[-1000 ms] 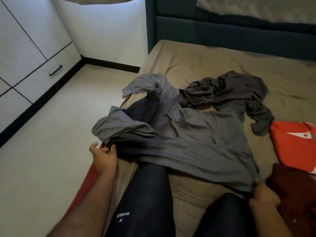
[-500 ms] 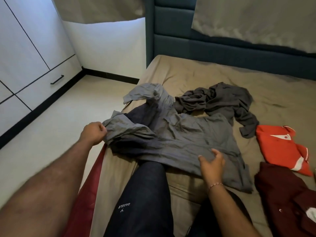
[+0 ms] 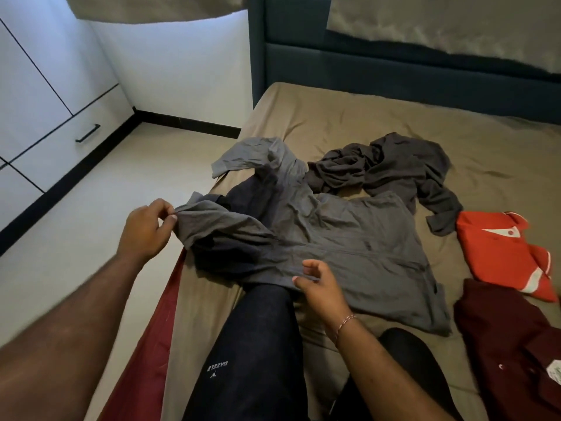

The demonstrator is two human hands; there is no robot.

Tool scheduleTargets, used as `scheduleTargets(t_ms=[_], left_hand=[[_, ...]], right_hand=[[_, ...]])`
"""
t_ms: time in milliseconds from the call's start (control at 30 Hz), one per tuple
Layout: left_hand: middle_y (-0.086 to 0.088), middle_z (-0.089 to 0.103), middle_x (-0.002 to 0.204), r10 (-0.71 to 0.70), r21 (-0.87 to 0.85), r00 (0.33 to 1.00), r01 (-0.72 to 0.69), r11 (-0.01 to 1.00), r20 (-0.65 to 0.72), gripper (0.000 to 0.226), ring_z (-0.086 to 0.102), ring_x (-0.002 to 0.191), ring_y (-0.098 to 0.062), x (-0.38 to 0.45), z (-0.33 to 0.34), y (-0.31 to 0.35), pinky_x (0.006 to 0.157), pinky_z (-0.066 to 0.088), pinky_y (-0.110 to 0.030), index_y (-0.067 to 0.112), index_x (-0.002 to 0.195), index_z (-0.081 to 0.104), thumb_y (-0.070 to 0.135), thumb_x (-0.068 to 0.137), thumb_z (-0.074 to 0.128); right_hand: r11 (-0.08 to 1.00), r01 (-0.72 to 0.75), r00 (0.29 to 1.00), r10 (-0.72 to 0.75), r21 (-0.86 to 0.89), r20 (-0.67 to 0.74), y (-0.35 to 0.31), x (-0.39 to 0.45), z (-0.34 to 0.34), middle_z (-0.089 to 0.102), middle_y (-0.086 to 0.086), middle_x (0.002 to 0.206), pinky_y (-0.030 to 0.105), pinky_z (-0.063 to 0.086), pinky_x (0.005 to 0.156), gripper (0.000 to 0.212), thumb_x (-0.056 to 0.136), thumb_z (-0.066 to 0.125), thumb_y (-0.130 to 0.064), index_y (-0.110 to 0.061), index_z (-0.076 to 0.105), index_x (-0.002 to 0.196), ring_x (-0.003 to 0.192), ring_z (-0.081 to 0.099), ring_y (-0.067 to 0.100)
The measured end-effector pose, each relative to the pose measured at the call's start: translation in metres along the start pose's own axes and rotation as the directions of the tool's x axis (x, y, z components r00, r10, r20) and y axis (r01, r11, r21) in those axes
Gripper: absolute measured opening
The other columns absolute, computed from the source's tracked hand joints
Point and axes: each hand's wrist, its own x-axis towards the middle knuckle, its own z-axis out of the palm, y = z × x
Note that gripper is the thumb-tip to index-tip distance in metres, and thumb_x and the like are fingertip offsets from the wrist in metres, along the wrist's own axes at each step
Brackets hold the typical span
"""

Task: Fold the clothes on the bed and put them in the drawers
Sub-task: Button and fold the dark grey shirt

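Shirt: crumpled grey cotton shirt (image 3: 343, 238) lies on the tan-sheeted bed (image 3: 364, 123), over the person's leg.
Left hand (image 3: 144, 230): pinches the shirt's sleeve edge.
Right hand (image 3: 321, 288): fingers loosely curled, touching the hem; grip unclear.

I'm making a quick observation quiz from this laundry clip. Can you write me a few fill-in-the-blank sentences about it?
1. The left hand pinches the sleeve of the ____ shirt.
2. The orange shirt lies farther from the person than the ____ garment.
3. The crumpled dark grey garment lies on the ____ bedsheet.

Missing words: grey; maroon; tan
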Motion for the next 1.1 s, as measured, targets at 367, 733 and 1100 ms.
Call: scheduleTargets(t_ms=[367, 733, 1100], left_hand=[[-0.012, 0.070, 0.094, -0.409, -0.655, 0.829, 0.554, 0.514, 0.381, 0.016, 0.068, 0.086, -0.025, -0.006, -0.039, 0.101, 0.069, 0.057, -0.032, 0.016, 0.096, 0.066, 0.004, 0.098, 0.056], [-0.012, 0.076, 0.119, -0.497, -0.854, 0.698, 0.463, -0.237, 0.516, 0.033, 0.074, 0.109, -0.028, -0.086, 0.047, 0.134, 0.091, 0.060, -0.040, 0.009, 0.122, 0.075, 0.000, 0.094, 0.058], [0.001, 0.069, 0.082, -0.534, -0.780, 0.661, 0.626, 0.005, 0.527, 0.034, 0.052, 0.057, -0.011, -0.111, 0.118, 0.145, 0.053, 0.040, -0.027, 0.020, 0.125, 0.074, 0.010, 0.097, 0.058]], right_hand=[[0.976, -0.094, 0.839, -0.028, 0.195, 0.544, -0.056, -0.016, 0.105, 0.066, -0.010, 0.135, 0.040, 0.043, 0.111, 0.056, 0.093, 0.074, -0.036, -0.028, 0.052, 0.144, 0.126, 0.060, 0.010], [0.969, 0.153, 0.801, -0.006, -0.196, 0.598, -0.051, -0.014, 0.011, 0.077, 0.001, 0.114, 0.027, 0.058, 0.089, 0.034, 0.088, 0.081, -0.027, -0.016, 0.071, 0.118, 0.108, 0.073, 0.018], [0.680, 0.240, 0.880, 0.149, -0.693, 0.451, -0.064, 0.013, -0.156, 0.076, 0.004, 0.101, 0.032, 0.056, 0.089, 0.017, 0.091, 0.079, -0.018, -0.019, 0.071, 0.105, 0.097, 0.071, 0.019]])
